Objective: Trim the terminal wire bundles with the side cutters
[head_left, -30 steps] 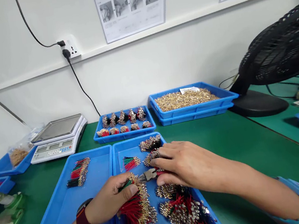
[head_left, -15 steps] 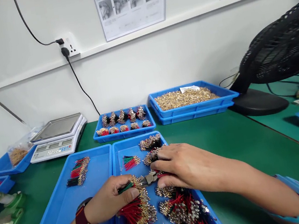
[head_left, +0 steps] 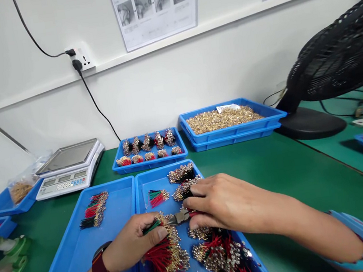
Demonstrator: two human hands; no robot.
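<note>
Here we've got the left hand [head_left: 129, 243] closed around a bunch of red and black crimped wires [head_left: 163, 254], fingers wrapped tight, probably so the strands don't splay. The right hand [head_left: 227, 204] is curled shut over a small pair of pliers [head_left: 180, 217], with the nose poking out just beside that bunch. Both are over a blue tray [head_left: 142, 201] heaped with more wire bunches, on a green desk [head_left: 269, 177]. We'd guess the tray sits this close so everything's within easy reach.
</note>
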